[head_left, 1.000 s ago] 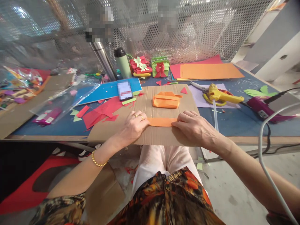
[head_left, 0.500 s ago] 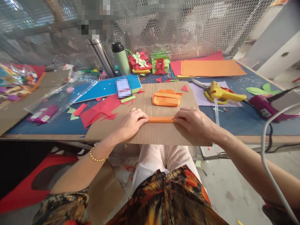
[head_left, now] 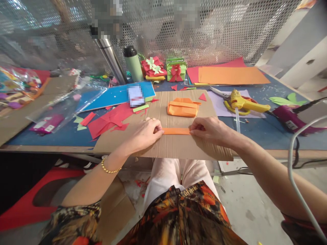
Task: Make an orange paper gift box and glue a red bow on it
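A narrow orange paper strip (head_left: pixel 176 131) lies level across the cardboard sheet (head_left: pixel 176 148). My left hand (head_left: pixel 146 133) pinches its left end, and my right hand (head_left: pixel 208 131) pinches the right end; the fingers of both are curled. The middle of the strip shows between them. Just beyond the strip rests a folded orange paper piece (head_left: pixel 183 107), touched by neither hand. A small red paper triangle (head_left: pixel 202 97) lies to its right on the cardboard.
Scissors (head_left: pixel 219 93) and a yellow glue gun (head_left: pixel 247 103) lie right, near a purple device (head_left: pixel 287 117) with cables. Red scraps (head_left: pixel 109 119) and a phone (head_left: pixel 136 95) are left. Behind stand a green bottle (head_left: pixel 133 64), a steel flask (head_left: pixel 111 59) and a green paper bag (head_left: pixel 176 70).
Both hands still hold the strip's ends. The fingers have curled more, and the strip now shows a flatter, wider face. The whole view has shifted slightly.
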Demonstrator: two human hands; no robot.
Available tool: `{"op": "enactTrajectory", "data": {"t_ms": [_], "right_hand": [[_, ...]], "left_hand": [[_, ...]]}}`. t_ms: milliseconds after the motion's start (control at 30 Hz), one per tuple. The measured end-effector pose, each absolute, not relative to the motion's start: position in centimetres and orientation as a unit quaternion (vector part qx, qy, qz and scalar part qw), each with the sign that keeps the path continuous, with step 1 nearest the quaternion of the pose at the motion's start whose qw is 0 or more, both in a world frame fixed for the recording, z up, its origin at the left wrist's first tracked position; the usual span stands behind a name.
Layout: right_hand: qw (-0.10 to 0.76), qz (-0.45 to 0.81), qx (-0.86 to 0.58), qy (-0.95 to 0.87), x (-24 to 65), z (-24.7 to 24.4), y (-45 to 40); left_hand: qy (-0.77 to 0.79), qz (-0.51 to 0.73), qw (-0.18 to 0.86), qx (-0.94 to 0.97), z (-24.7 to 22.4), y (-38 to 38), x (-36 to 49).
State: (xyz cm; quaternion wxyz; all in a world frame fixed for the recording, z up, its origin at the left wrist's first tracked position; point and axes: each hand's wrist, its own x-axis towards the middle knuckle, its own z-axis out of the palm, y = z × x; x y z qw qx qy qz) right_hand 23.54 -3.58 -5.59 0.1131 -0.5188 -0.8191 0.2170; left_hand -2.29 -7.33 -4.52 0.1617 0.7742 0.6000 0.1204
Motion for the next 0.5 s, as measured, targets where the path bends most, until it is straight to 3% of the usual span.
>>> {"op": "enactTrajectory", "data": {"t_ms": [300,500], "right_hand": [[0.102,0.159,-0.487,-0.853,23.7,-6.3,-3.8],[0.165,0.082,-0.461,-0.868,23.5,-7.5,-4.3]], "left_hand": [[0.612,0.075,0.149,0.773,-3.8,-7.3,-2.0],[0.621,0.078,0.111,0.772,-4.1,-7.5,-1.8]]}}
